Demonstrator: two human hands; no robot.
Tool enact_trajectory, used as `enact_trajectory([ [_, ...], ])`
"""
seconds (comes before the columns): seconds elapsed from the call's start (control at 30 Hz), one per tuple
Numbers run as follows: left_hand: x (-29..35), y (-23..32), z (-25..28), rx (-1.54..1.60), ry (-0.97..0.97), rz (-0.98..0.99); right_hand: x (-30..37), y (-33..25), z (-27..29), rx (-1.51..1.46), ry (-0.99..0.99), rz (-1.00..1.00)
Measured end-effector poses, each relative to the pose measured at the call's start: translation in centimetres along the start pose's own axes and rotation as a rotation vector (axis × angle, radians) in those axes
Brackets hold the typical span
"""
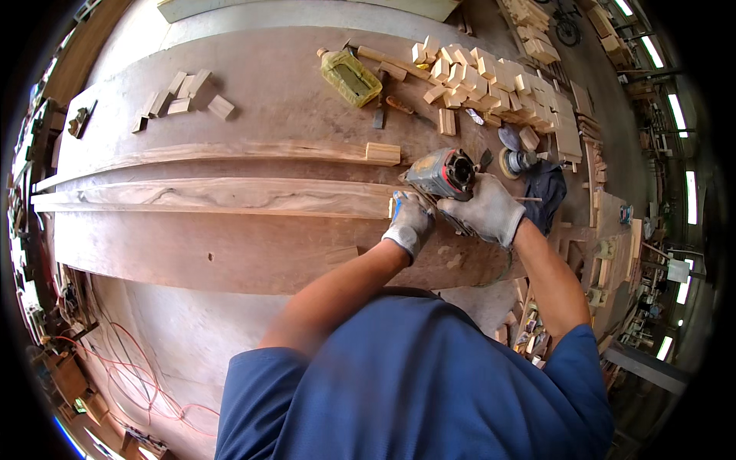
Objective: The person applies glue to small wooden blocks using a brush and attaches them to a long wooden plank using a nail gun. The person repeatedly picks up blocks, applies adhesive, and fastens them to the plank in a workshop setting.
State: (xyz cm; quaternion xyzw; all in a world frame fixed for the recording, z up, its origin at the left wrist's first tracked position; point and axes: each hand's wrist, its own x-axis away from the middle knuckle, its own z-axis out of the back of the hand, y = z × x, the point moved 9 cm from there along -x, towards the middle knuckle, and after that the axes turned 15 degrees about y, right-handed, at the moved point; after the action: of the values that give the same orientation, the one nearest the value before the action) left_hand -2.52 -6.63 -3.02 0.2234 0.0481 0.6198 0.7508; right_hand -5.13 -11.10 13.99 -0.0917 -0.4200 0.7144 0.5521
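My right hand (491, 209), in a pale work glove, is closed around the handle of a grey nail gun (438, 175) with a red ring and a black round cap. The tool is tilted over the right end of a long wooden board (222, 196) with dark grain. My left hand (412, 223), gloved too, grips that board end close beside the tool's nose. The exact contact between nose and wood is hidden. Behind lies a second long board (230, 152), with a short wooden block (382, 154) on its right end.
Cut wooden blocks (491, 80) are heaped at the far right, near a yellow plastic container (350, 78) and a hammer (379, 111). A sander (517, 162) and dark cloth (545, 195) lie right of my hands. Small blocks (180, 96) sit far left. An orange hose (146, 383) coils on the floor.
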Motion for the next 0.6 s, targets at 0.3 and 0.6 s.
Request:
enact_trajectory([
  [0.3, -0.8, -1.7, -1.5, 0.785, 0.364, 0.278, -2.3, -2.5, -1.5, 0.332, -0.124, 0.058],
  [0.6, -0.3, -2.4, -1.8, 1.079, 0.555, 0.372, -5.2, -4.2, -3.7, 0.635, -0.258, 0.193],
])
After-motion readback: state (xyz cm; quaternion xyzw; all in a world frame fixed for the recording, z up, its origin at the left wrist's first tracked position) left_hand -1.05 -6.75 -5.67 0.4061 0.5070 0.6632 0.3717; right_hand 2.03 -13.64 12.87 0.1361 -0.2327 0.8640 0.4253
